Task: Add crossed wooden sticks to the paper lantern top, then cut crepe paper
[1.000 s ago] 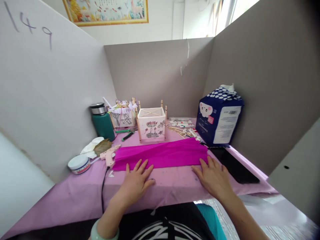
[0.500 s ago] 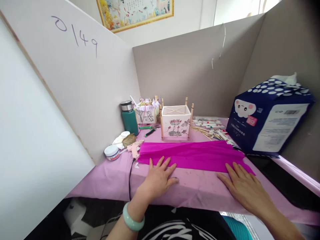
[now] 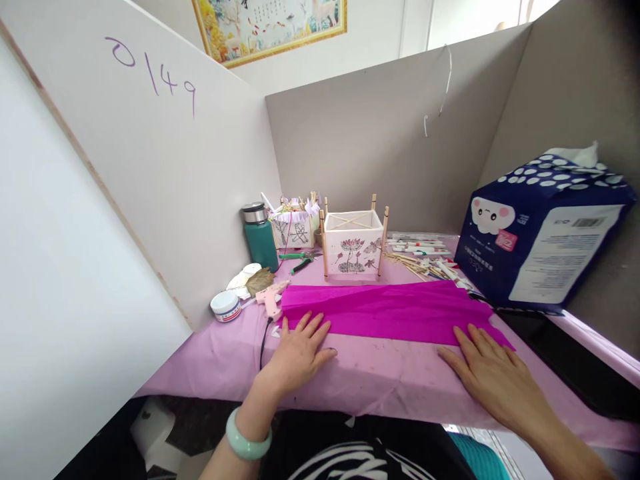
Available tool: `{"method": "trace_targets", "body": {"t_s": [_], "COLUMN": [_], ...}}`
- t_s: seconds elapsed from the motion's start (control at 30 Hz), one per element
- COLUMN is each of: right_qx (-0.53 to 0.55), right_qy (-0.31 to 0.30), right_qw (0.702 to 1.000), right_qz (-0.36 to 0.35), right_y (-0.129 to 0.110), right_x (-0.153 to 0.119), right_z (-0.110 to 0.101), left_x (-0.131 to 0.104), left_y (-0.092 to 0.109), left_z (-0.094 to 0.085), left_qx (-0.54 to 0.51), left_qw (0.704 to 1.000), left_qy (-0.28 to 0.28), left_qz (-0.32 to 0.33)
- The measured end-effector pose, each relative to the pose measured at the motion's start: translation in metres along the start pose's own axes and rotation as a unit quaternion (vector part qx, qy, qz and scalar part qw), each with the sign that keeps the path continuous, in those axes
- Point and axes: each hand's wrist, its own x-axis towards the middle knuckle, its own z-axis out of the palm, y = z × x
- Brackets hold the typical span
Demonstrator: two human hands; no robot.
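Observation:
A long strip of magenta paper [image 3: 385, 312], with a crease running along its upper part, lies across the pink-covered table. My left hand [image 3: 300, 350] rests flat near the strip's left end, fingers spread, fingertips on its near edge. At the right end my right hand [image 3: 487, 367] lies flat too, its fingertips on the near edge and the thumb out to the side. Behind the paper stands a white box lantern [image 3: 353, 250] with wooden corner sticks and a lotus drawing. A pink glue gun [image 3: 271, 300] lies by the strip's left end.
On the left are a teal bottle [image 3: 261, 241], a round white tub [image 3: 225, 306] and green-handled pliers [image 3: 301, 262]. A second decorated box [image 3: 295, 230] stands behind. To the right are markers [image 3: 423, 248], thin sticks [image 3: 406, 263], a dark blue package [image 3: 535, 233] and a black tablet-like slab [image 3: 570, 360].
My left hand has slid left along the near edge of the magenta paper. My right hand stays nearly in place, and the paper lies as before.

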Motion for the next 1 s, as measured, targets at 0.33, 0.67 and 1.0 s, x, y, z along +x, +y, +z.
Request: {"method": "trace_targets", "body": {"t_s": [0.33, 0.67, 1.0], "right_qx": [-0.001, -0.005, -0.001], "right_qy": [0.0, 0.006, 0.02], "right_qw": [1.0, 1.0, 1.0], "right_qz": [-0.002, -0.003, -0.004], "right_y": [-0.001, 0.0, 0.002], "right_x": [0.0, 0.0, 0.001], "right_z": [-0.001, 0.002, 0.007], "left_x": [-0.003, -0.01, 0.03], "left_y": [-0.014, -0.025, -0.06], "left_z": [0.002, -0.011, -0.032], "left_qx": [-0.007, -0.042, 0.009], "left_qw": [1.0, 0.972, 0.896], "left_qy": [0.009, 0.222, 0.127], "left_qz": [-0.013, -0.059, -0.426]}}
